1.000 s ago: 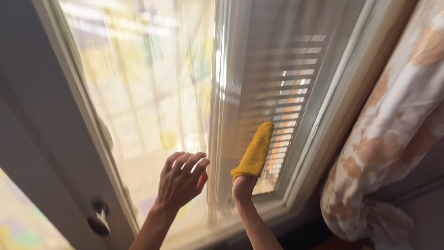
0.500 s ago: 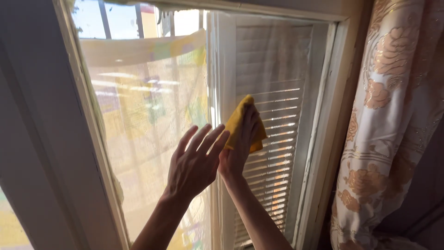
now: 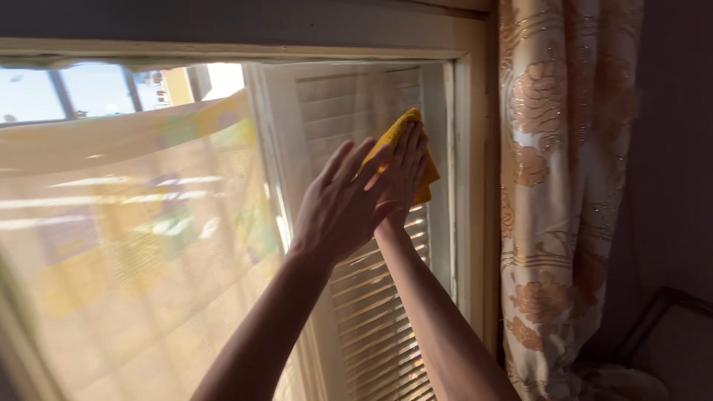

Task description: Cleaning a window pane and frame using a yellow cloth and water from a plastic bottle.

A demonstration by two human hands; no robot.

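Note:
My right hand (image 3: 405,171) presses a yellow cloth (image 3: 405,126) flat against the window glass (image 3: 438,148), high up in front of a white slatted shutter (image 3: 379,312). My left hand (image 3: 338,208) is raised just left of it, fingers spread, palm toward the white upright frame bar (image 3: 278,163), overlapping the right hand's wrist. It holds nothing. Whether the left palm touches the glass I cannot tell.
A large pane (image 3: 134,245) at the left shows a pale sheet and coloured shapes outside. The dark top frame (image 3: 223,30) runs above. A flowered beige curtain (image 3: 557,193) hangs at the right, beside a dark wall.
Both hands have moved upward along the window, the cloth going from the lower part of the shutter to near its top. The view has tilted up with them.

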